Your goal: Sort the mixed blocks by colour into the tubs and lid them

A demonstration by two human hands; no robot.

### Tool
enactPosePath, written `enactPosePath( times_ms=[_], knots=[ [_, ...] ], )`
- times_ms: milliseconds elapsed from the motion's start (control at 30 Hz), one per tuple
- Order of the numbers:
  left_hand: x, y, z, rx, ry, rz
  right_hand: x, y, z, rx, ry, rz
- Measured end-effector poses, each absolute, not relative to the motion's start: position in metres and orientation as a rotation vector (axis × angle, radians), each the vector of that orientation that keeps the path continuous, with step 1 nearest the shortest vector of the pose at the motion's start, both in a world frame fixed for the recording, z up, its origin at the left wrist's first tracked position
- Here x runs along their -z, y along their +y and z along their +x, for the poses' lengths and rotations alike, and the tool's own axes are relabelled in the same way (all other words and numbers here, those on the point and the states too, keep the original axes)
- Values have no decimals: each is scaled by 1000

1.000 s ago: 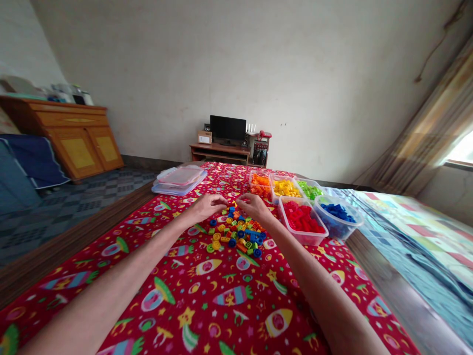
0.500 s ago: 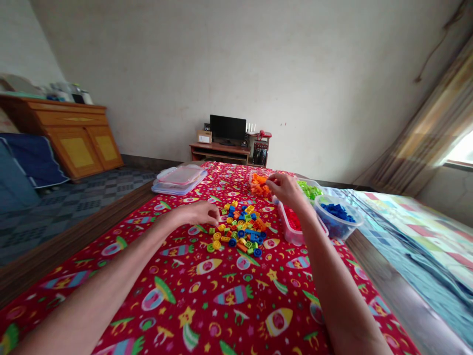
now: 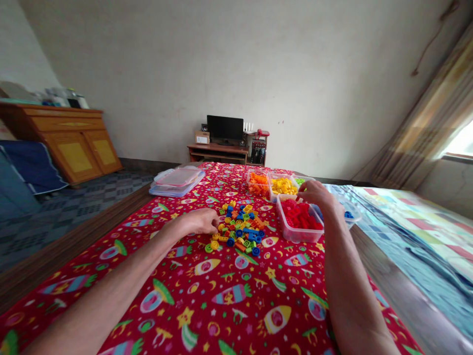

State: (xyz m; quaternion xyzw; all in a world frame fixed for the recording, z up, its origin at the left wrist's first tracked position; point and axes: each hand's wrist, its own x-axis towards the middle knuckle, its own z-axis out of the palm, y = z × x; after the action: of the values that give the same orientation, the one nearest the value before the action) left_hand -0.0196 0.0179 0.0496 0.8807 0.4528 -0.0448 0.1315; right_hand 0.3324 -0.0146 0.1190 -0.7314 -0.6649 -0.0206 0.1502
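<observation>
A pile of small mixed-colour plastic pieces (image 3: 239, 229) lies on the red rocket-print tablecloth (image 3: 221, 296). My left hand (image 3: 199, 222) rests at the pile's left edge with fingers curled in a pinch; what they hold is too small to name. My right hand (image 3: 318, 193) hovers over the far right corner of the tub of red pieces (image 3: 300, 219), fingers bent downward, and I cannot see whether it holds anything. Behind it stand tubs of orange pieces (image 3: 258, 183), yellow pieces (image 3: 284, 186) and green pieces (image 3: 301, 180). The tub of blue pieces (image 3: 349, 213) is mostly hidden by my right wrist.
Stacked clear lids (image 3: 177, 178) lie at the table's far left. A bed with a patterned cover (image 3: 417, 231) adjoins the table's right edge. A wooden cabinet (image 3: 70, 145) stands at left, and a low desk with a monitor (image 3: 225, 130) against the back wall.
My right hand left the pile, passed over the orange and yellow tubs, then swung right to the red tub's far corner. My left hand slid slightly toward the pile's near left edge.
</observation>
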Motion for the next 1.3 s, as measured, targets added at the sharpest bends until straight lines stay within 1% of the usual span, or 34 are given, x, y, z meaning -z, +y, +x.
enactPosePath(
  times_ms=[200,367,500,700,800,933,1067,1167,1300],
  knots=[
    [-60,14,-21,-95,1255,2645,-123,-18,331,101,-1864,-2087],
    [-65,15,-19,-399,1158,2458,-130,-18,316,171,-1858,-1922],
    [-65,15,-10,-612,987,2227,-135,-22,295,130,-1963,-1783],
    [-71,11,-4,-825,951,2149,-134,-25,261,26,-2077,-1546],
    [-74,9,-1,-910,1026,2179,-124,-21,242,-165,-2157,-1345],
    [-78,3,3,-1040,1163,2349,-105,-13,217,-667,-2175,-1075],
    [-84,-8,9,-1158,1168,2590,-89,-5,200,-1023,-2048,-976],
    [-87,-13,14,-1193,1144,2705,-82,-3,194,-1189,-1922,-939],
    [-88,-16,17,-1206,1197,2698,-80,-2,192,-1245,-1816,-831]
  ],
)
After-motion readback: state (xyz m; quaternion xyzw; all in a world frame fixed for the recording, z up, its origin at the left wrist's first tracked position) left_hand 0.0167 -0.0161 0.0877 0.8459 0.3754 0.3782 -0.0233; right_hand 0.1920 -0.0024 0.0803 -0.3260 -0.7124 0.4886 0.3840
